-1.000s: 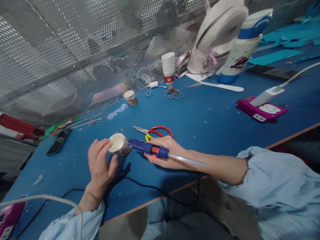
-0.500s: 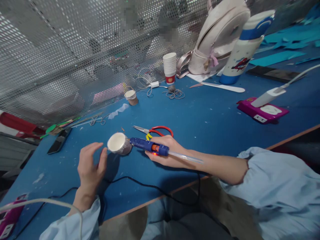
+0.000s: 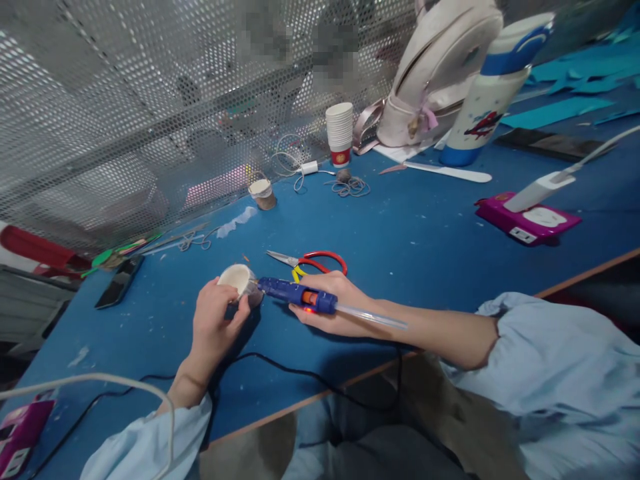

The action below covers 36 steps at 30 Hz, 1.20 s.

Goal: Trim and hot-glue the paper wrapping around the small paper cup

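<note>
My right hand [image 3: 333,307] is wrapped round a blue glue gun [image 3: 295,292], with a clear glue stick [image 3: 370,315] poking out of its back end and a red light glowing on it. The nozzle meets the right side of a paper cup [image 3: 240,279] that stands on the blue table. My left hand [image 3: 217,317] grips the cup from its near left side, fingers at the rim and thumb on the outer wall. Just beyond the gun lie scissors [image 3: 320,261] with red handles, partly covered by my right hand.
Farther back are a small wrapped cup [image 3: 263,193], a ball of grey string [image 3: 345,179], stacked paper cups [image 3: 340,133] and a white knife [image 3: 447,173]. A water bottle [image 3: 487,100] and a backpack [image 3: 430,73] stand back right. A black cord [image 3: 300,371] crosses the front.
My left hand has moved right and closed on the cup, which it was apart from before. My right hand and the glue gun have stayed nearly still.
</note>
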{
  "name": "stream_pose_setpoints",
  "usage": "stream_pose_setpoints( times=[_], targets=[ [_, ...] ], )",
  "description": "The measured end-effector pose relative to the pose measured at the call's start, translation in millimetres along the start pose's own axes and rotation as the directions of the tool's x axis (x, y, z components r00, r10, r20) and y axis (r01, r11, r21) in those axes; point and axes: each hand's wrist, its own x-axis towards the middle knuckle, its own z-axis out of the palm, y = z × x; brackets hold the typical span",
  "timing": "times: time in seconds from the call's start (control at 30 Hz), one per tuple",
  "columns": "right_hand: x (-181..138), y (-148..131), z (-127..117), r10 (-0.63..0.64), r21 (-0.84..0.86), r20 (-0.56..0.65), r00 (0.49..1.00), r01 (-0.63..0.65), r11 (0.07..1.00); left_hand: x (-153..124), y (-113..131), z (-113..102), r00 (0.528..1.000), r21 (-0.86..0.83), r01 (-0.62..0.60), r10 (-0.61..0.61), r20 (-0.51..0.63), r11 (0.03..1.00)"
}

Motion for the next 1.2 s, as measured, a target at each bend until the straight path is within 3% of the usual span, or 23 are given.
stream_pose_setpoints(
  times=[0.47, 0.73, 0.87, 1.2],
  targets=[
    [-0.8, 3.2, 5.2, 0.006, -0.01, -0.034, 0.999, -0.007, 1.0, -8.7, -11.6, 15.3, 0.992, 0.095, -0.116, 0.121, -0.042, 0.989],
    [-1.6, 5.7, 7.7, 0.051, -0.035, -0.023, 0.998, -0.051, 0.998, -9.3, -17.2, 22.6, 0.955, 0.239, -0.196, 0.241, -0.175, 0.951],
    [-1.6, 5.2, 7.4, 0.045, -0.021, -0.028, 0.999, -0.046, 0.999, -9.2, -18.1, 19.2, 0.923, 0.216, -0.348, 0.374, -0.09, 0.912],
    [-0.3, 4.9, 6.8, 0.051, -0.084, -0.04, 0.998, -0.054, 0.995, -15.7, -36.6, 15.7, 0.883, 0.129, -0.47, 0.465, 0.068, 0.873]
  ],
)
